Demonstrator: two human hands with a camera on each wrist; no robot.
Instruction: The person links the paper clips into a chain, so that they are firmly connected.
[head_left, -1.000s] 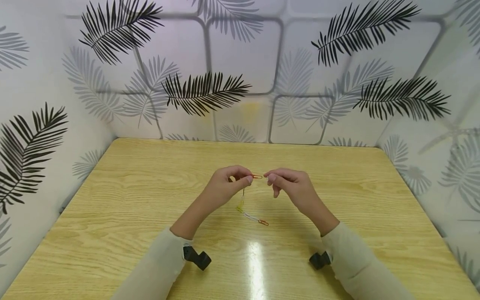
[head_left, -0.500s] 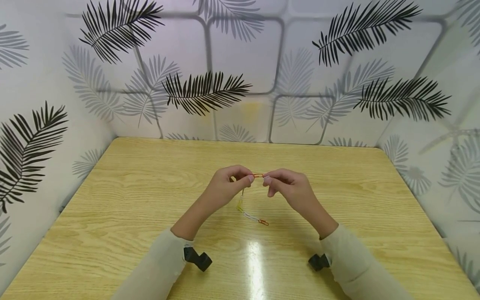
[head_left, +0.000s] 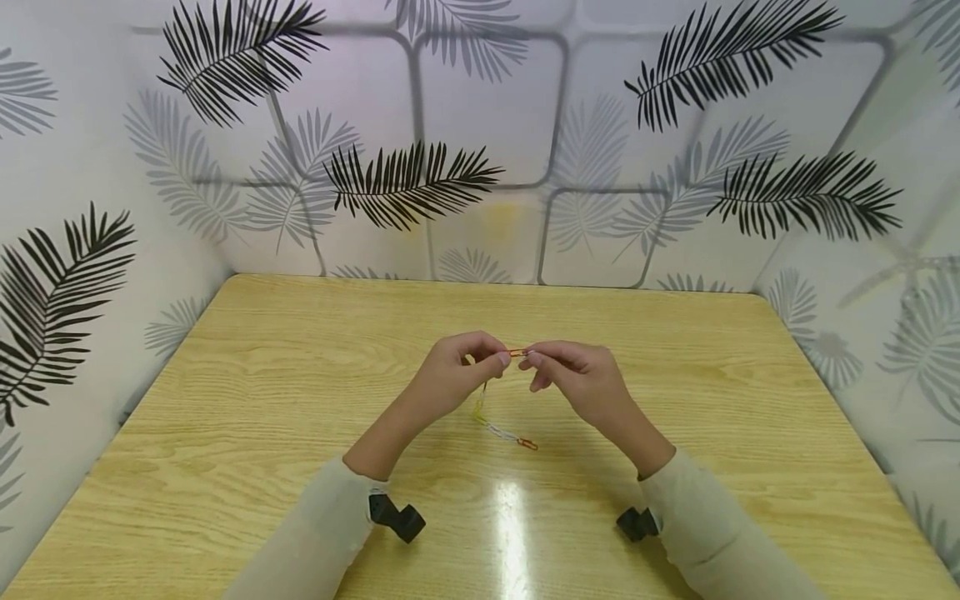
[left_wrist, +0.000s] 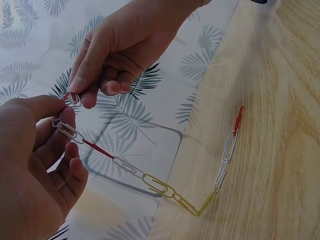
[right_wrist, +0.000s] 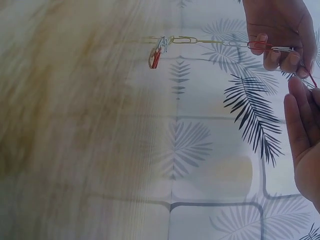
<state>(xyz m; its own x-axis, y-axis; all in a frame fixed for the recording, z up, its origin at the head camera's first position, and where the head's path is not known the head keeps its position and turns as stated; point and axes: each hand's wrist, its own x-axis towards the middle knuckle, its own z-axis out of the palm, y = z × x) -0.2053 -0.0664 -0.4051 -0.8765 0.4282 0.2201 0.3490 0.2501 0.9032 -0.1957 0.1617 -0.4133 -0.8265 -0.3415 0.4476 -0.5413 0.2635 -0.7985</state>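
Observation:
Between thumb and index finger, my left hand (head_left: 452, 371) pinches a red paper clip (head_left: 517, 352) at the upper end of a paper clip chain. Opposite it, my right hand (head_left: 583, 377) pinches a white paper clip (left_wrist: 75, 99) against the red clip's free end. Whether the two are linked cannot be told. White, red and yellow clips (left_wrist: 159, 185) hang below the left hand, and the chain's lower part lies on the table. Its far end is another red clip (head_left: 528, 444). Fingertips hide part of both pinched clips.
The wooden table (head_left: 300, 400) stretches around both hands, with a light glare near its front. A wall covering (head_left: 480, 100) with leaf patterns stands behind and at the sides. Black wrist mounts (head_left: 397, 518) sit on both sleeves.
My right hand has moved slightly left, bringing the white clip from a gap apart up to the red clip's end. The left hand and the hanging chain have barely shifted.

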